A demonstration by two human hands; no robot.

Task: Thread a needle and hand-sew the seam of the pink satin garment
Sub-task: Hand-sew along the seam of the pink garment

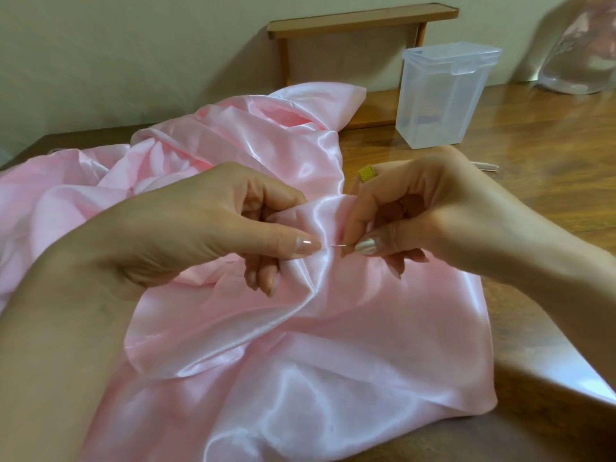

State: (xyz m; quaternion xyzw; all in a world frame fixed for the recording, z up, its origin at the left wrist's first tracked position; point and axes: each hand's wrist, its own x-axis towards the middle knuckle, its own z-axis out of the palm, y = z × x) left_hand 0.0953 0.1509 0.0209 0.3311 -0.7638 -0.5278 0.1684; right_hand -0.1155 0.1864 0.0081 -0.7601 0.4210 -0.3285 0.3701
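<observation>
The pink satin garment (300,345) lies crumpled over the wooden table and toward me. My left hand (213,221) pinches a raised fold of the satin between thumb and fingers. My right hand (416,211) pinches a thin silver needle (337,246) between thumb and forefinger, its tip entering the fold right beside my left thumbnail. A yellow thimble-like band (366,173) sits on a finger of my right hand. No thread is visible.
A clear plastic box (443,98) with a lid stands upright behind my right hand. A small wooden shelf (360,18) leans at the wall. A clear plastic bag (583,51) sits at the far right. A thin metal tool (486,166) lies on the wooden table (533,135).
</observation>
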